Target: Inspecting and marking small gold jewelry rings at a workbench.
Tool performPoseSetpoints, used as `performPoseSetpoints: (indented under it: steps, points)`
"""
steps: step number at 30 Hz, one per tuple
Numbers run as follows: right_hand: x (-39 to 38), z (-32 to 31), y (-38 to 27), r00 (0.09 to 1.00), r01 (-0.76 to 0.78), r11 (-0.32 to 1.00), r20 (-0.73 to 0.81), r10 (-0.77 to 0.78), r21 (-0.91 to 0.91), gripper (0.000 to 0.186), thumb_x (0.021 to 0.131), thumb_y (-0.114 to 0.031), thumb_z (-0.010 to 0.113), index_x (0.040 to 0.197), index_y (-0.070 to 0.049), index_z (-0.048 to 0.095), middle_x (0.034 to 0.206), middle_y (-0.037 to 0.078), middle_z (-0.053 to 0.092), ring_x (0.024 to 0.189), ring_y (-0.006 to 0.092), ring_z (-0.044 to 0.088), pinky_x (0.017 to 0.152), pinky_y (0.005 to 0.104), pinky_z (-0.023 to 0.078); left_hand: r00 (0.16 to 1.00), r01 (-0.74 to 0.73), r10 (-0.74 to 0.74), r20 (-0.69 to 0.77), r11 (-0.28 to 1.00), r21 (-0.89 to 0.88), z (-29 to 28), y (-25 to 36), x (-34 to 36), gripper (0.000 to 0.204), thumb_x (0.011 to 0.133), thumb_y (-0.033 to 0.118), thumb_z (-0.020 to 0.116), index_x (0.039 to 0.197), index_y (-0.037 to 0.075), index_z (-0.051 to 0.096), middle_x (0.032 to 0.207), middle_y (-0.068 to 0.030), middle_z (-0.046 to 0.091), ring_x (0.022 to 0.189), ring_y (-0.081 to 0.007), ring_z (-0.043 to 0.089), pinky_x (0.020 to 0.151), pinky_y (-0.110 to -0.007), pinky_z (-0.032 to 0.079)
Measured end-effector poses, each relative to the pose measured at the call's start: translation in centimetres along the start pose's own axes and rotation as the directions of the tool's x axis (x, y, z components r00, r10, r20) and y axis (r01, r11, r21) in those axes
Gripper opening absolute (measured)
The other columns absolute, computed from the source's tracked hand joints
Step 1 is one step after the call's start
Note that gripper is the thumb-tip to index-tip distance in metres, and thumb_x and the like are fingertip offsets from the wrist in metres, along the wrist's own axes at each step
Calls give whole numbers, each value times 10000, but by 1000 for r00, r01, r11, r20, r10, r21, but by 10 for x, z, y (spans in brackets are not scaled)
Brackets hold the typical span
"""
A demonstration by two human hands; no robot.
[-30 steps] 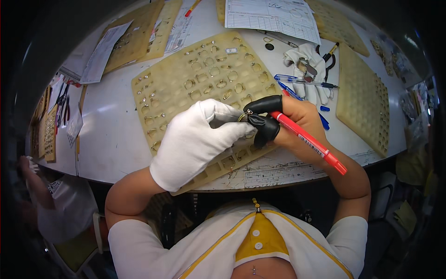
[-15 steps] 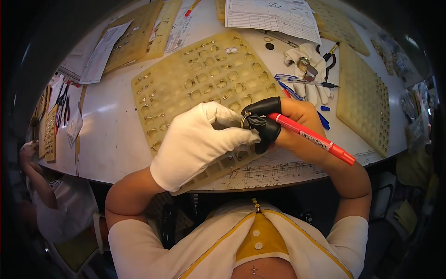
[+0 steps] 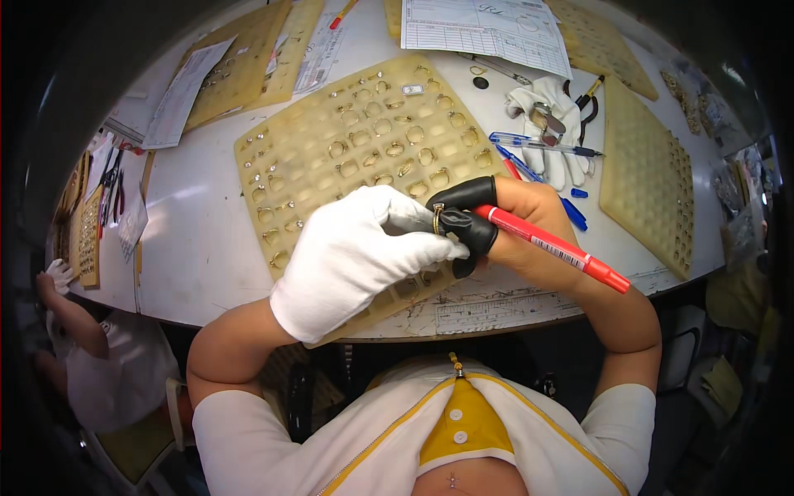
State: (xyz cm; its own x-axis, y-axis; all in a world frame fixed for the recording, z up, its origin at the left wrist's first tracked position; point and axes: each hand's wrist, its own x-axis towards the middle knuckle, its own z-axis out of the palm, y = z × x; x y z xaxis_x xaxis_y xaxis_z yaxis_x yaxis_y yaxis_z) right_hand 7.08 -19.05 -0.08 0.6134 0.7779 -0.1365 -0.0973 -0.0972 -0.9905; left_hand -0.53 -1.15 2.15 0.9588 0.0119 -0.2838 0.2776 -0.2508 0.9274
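A gold-coloured ring is pinched between my two hands, over the near part of a yellowish compartment tray. My left hand, in a white cloth glove, grips it from the left with thumb and fingers. Black rubber finger covers sit on my right hand, whose fingertips close on the ring's other side. A red marker pen is also held in the right hand, slanting out toward the lower right. Many of the tray's pockets hold rings, and a small white tag lies near its far edge.
Right of the tray lie blue pens, a white glove, pliers and another compartment tray. Printed papers cover the far side. More trays stand far left. Beyond the left table edge, a co-worker's gloved hand shows.
The ring has turned slightly between my fingers, and both hands have shifted very little. At the far left the co-worker's hand and arm have moved a bit.
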Motion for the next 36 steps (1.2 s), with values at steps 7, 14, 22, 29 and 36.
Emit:
performPoseSetpoints:
  steps: [7, 14, 22, 29, 36]
  points:
    - [0, 4, 4, 992, 67, 998, -105, -67, -4, 218, 844, 0, 568, 1052, -15, 633, 838, 4, 636, 714, 37, 553, 625, 199, 471, 991, -81, 89, -97, 994, 75, 3, 2, -3, 231, 764, 157, 731, 902, -16, 663, 806, -88, 637, 714, -97, 586, 652, -243, 474]
    - [0, -5, 17, 939, 293, 915, -98, -330, -278, 381, 676, 92, 542, 1029, -16, 637, 717, 32, 606, 610, 69, 510, 564, 209, 417, 946, -254, 286, -154, 947, 194, 1, -11, 1, 198, 785, 79, 697, 948, -16, 636, 882, -87, 644, 776, -121, 607, 697, -247, 492]
    - [12, -17, 21, 492, 638, 236, 152, -857, -733, 383, 534, 2, 680, 915, -19, 648, 541, 45, 523, 458, 210, 510, 458, 307, 372, 910, -340, 398, -118, 877, 341, -1, -4, 1, 267, 783, 55, 672, 1045, 10, 647, 1002, -101, 637, 892, -156, 606, 793, -274, 479]
    - [11, -16, 22, 542, 603, 241, 168, -823, -761, 385, 526, -1, 679, 910, -26, 659, 536, 51, 512, 462, 224, 502, 455, 325, 371, 853, -432, 513, -96, 797, 422, -3, -12, 2, 203, 782, 65, 639, 982, 37, 659, 907, -102, 636, 811, -219, 611, 717, -289, 484]
    - [13, -17, 22, 564, 571, 235, 168, -809, -787, 384, 508, -10, 684, 891, -38, 662, 526, 52, 474, 464, 232, 484, 460, 335, 370, 731, -481, 681, -39, 554, 679, -3, -16, 8, 129, 752, 83, 616, 878, 106, 630, 762, -75, 590, 693, -278, 599, 587, -357, 479]
